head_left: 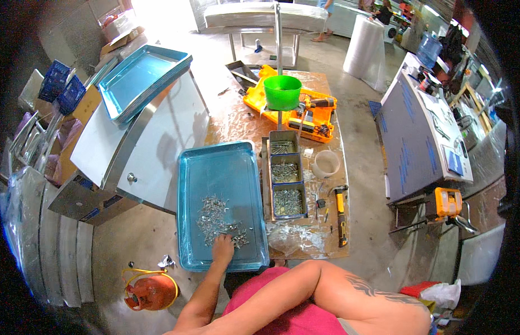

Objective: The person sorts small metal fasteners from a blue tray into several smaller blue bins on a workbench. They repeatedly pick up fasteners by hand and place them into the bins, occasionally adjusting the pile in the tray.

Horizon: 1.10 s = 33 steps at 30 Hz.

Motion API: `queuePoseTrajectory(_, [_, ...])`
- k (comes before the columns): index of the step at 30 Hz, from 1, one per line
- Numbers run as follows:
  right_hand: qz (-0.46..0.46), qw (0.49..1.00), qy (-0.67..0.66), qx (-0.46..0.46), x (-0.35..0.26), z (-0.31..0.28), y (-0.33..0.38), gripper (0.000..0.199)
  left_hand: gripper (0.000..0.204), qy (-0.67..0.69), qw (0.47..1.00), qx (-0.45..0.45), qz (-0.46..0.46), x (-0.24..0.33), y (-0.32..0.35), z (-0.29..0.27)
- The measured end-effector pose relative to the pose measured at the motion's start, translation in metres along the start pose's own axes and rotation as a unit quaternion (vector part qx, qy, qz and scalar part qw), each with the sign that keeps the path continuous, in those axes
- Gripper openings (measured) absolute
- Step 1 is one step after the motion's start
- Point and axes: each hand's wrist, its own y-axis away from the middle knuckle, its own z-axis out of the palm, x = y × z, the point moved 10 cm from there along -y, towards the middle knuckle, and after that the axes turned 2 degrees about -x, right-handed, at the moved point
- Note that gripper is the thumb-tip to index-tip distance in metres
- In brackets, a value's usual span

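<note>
My left hand (223,249) reaches down into a blue metal tray (184,167). Its fingers are bent together against loose screws (209,215) heaped on the tray floor; whatever lies between the fingertips is hidden. A smaller cluster of screws (240,239) lies just beside the fingers. Across the bottom of the view runs my right arm (271,296), bent at the elbow, and its hand is out of the picture. Right of the tray stand three dark bins in a row: a far bin (282,147), a middle bin (286,172) and a near bin (288,202), each with small metal fasteners.
On the wooden table lie a hammer (341,218), a clear plastic tub (326,164) and an orange tool case (321,132) with a drill. A green bowl (282,95) sits on a pole. Stacked blue trays (142,75) are at left; a red gas cylinder (152,292) stands below.
</note>
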Motion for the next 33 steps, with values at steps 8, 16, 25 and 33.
queuePoseTrajectory(8, [-0.008, 1.0, 0.0, 0.029, -0.003, -0.013, -0.005, 0.035, 0.025, 0.031, 0.998, 0.036, -0.047, -0.009, -0.003, -0.008])
queuePoseTrajectory(16, [0.007, 0.998, 0.039, 0.049, -0.001, -0.023, 0.003, 0.036, 0.021, 0.236, 0.954, 0.093, -0.158, -0.026, -0.006, -0.032])
queuePoseTrajectory(25, [0.081, 0.99, 0.113, 0.0, 0.03, -0.02, 0.001, 0.03, 0.025, 0.336, 0.924, 0.085, -0.159, -0.041, -0.004, -0.025])
queuePoseTrajectory(33, [0.279, 0.927, 0.229, 0.104, 0.095, -0.063, 0.036, 0.054, 0.034, 0.306, 0.934, 0.127, -0.133, -0.049, -0.007, -0.043])
